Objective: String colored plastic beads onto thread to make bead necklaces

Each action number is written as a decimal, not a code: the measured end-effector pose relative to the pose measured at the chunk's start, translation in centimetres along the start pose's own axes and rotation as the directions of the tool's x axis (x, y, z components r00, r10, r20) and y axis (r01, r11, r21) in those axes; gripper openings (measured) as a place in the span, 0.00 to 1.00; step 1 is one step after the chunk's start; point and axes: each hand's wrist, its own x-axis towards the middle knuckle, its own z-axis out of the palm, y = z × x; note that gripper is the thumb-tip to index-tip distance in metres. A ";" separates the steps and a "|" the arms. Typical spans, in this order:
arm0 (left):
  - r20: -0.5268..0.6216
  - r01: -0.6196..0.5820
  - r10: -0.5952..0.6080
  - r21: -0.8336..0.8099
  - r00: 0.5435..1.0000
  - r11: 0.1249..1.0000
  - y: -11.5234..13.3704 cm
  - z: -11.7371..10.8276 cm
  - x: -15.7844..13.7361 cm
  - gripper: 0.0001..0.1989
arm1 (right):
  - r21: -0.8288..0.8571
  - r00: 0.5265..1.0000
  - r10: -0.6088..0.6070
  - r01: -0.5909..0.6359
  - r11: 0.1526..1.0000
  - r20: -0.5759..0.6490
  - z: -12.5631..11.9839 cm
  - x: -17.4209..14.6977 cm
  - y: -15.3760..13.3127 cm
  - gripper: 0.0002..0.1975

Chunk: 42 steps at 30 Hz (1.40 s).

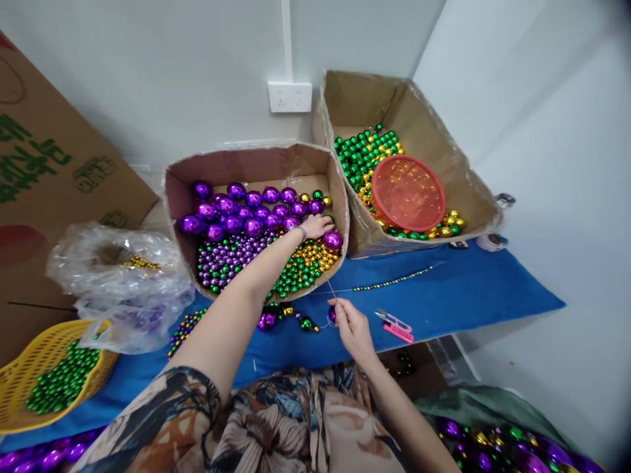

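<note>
My left hand [318, 226] reaches into the nearer cardboard box, its fingers stretched out over the beads beside a large purple ball [333, 240]. A dark green bead shows close to its fingertips. In front of the box my right hand [353, 330] is closed in a pinch on a thin string [329, 284], which rises from the fingers towards the box rim. Partly hidden by the fingers is a purple bead [332, 315]. A strand of purple, gold and green beads [306, 323] lies just left of my right hand on the blue cloth.
The nearer box [256, 157] holds sorted beads. Behind it, another box [369, 82] contains green and gold beads and a red sieve [408, 192]. Small scissors [394, 321] and a thin bead string [394, 280] lie right. A yellow basket [20, 414] and plastic bag [123, 289] stand left.
</note>
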 end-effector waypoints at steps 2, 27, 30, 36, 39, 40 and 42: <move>-0.010 -0.026 0.026 0.015 1.000 1.000 0.1 -0.2 -1.0 0.18 | -0.005 1.000 -0.006 0.006 1.000 -0.001 0.1 0.0 0.1 0.18; -0.434 -0.201 -0.420 -0.846 0.797 0.494 2.8 3.0 -22.9 0.22 | -0.191 0.968 -0.242 0.250 0.949 0.067 3.4 3.1 1.4 0.18; -0.372 -0.221 -0.514 -0.917 0.773 0.332 4.0 3.7 -23.9 0.21 | -0.152 0.961 -0.274 0.275 0.949 0.030 3.5 5.1 -0.2 0.18; -0.168 -0.075 -0.216 -0.921 0.962 0.383 5.3 4.5 -23.0 0.20 | -0.059 0.960 -0.278 0.276 0.959 -0.026 2.4 5.8 -0.3 0.16; -0.233 -0.062 -0.401 -0.917 0.886 0.395 5.2 3.6 -21.0 0.20 | -0.064 0.971 -0.222 0.216 0.974 -0.092 1.7 4.6 0.4 0.15; -0.270 -0.091 -0.461 -0.923 0.845 0.373 5.3 3.2 -20.5 0.20 | -0.062 0.972 -0.210 0.204 0.977 -0.105 1.5 4.1 0.6 0.15; -0.332 -0.182 -0.530 -0.931 0.781 0.315 5.7 2.4 -20.2 0.20 | -0.059 0.975 -0.198 0.193 0.979 -0.104 1.0 3.2 0.6 0.15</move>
